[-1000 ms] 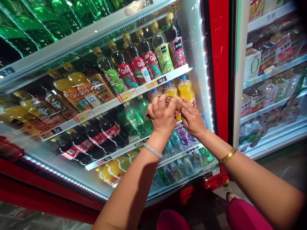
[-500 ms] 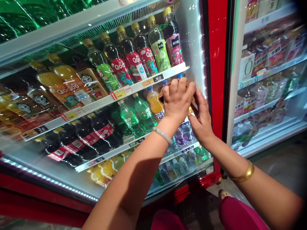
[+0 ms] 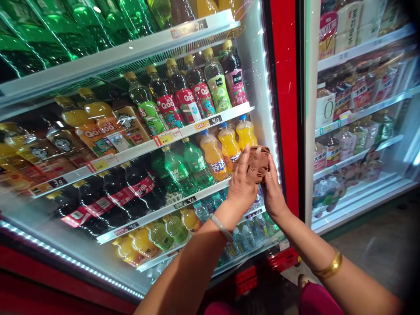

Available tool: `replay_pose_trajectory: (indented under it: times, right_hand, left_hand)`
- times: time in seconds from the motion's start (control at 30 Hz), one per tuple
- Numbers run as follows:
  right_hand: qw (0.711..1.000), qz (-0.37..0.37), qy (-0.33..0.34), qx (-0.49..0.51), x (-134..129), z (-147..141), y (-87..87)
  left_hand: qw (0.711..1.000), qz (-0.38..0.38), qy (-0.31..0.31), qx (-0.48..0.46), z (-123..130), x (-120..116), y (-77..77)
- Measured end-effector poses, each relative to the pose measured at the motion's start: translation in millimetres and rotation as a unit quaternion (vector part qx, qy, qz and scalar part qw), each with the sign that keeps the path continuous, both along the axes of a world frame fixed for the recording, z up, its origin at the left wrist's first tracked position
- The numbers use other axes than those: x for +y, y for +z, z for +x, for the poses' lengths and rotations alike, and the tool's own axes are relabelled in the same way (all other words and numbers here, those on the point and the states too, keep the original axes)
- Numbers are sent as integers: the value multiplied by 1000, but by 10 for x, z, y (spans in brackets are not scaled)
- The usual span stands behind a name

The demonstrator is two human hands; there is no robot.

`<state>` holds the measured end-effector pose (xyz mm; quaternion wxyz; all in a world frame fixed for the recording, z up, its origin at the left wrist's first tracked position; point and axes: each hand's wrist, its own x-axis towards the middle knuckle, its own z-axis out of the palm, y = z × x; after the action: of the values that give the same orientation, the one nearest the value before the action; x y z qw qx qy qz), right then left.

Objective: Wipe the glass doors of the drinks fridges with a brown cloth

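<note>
A round brown object, folded or woven on its surface, is held between my two hands in front of the drinks cooler. My left hand grips its left side, a pale bracelet at the wrist. On its right side is my right hand, fingers pressed against the edge, with a gold bracelet further up the arm. Just beyond the brown object stand orange drink bottles with blue caps.
Shelves hold Qoo bottles, green bottles and dark cola bottles. A white shelf edge crosses above the hands. The red cooler frame stands to the right, with a second cooler beyond.
Both hands have moved lower in view with the brown object. My left hand has shifted from over its top to its left side, uncovering it. The shelves sit lower in view.
</note>
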<state>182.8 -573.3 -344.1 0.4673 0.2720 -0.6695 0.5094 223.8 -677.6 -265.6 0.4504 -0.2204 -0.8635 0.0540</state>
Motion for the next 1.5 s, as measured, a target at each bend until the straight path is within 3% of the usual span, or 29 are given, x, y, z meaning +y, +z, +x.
replay_pose_trajectory:
  times: [0.1, 0.17, 0.27, 0.33, 0.37, 0.43, 0.57, 0.63, 0.7, 0.87, 0.93, 1.0, 1.13, 1.17, 1.23, 1.3, 1.43, 1.5]
  right_hand:
    - [999, -1, 1, -47, -25, -67, 300]
    - [999, 39, -6, -15, -17, -157, 579]
    - [992, 100, -24, 72, 28, -322, 874]
    - [984, 130, -27, 115, 82, -392, 862]
    - [982, 139, -28, 127, 112, -405, 775]
    - [982, 129, -38, 130, 168, -390, 454]
    - [990, 93, -72, 76, 225, -290, -397]
    - [990, 110, -66, 59, 246, -254, -595]
    - [990, 115, -50, 57, 264, -249, -491]
    - [992, 93, -42, 68, 201, -351, 366]
    - [991, 94, -55, 72, 144, -352, 381]
    - [990, 103, -58, 76, 93, -279, 31]
    - [991, 124, -51, 17, 41, 1, -1195]
    - [991, 119, -53, -7, 32, 61, -1431]
    - [993, 105, -52, -20, -2, 133, -1643]
    - [995, 85, -53, -13, -77, 136, -1494]
    - [996, 64, -56, 28, -301, 70, -786]
    - [995, 72, -55, 46, -388, 105, -692]
  left_hand:
    - [1000, -16, 12, 16, -7, -116, 280]
    - [999, 13, 37, 37, -68, -166, 434]
    - [995, 62, 59, 46, -154, -226, 467]
    - [997, 52, 56, 27, -127, -280, 318]
    - [997, 43, 59, 12, -79, -313, 193]
    - [996, 33, 78, -21, 64, -392, -135]
    - [982, 75, 167, -40, 362, -552, -870]
    - [979, 82, 183, -42, 455, -608, -1135]
    - [979, 84, 183, -38, 502, -647, -1282]
    - [980, 79, 183, -19, 482, -675, -1356]
    - [977, 87, 193, -23, 465, -658, -1405]
    - [973, 100, 207, -34, 462, -630, -1508]
    - [963, 119, 231, -76, 477, -596, -1830]
    - [962, 119, 231, -82, 477, -599, -1912]
    - [963, 114, 228, -82, 469, -615, -2048]
    - [966, 108, 224, -73, 456, -636, -2133]
    - [971, 107, 207, -54, 471, -662, -2175]
    - [969, 120, 208, -59, 524, -682, -2182]
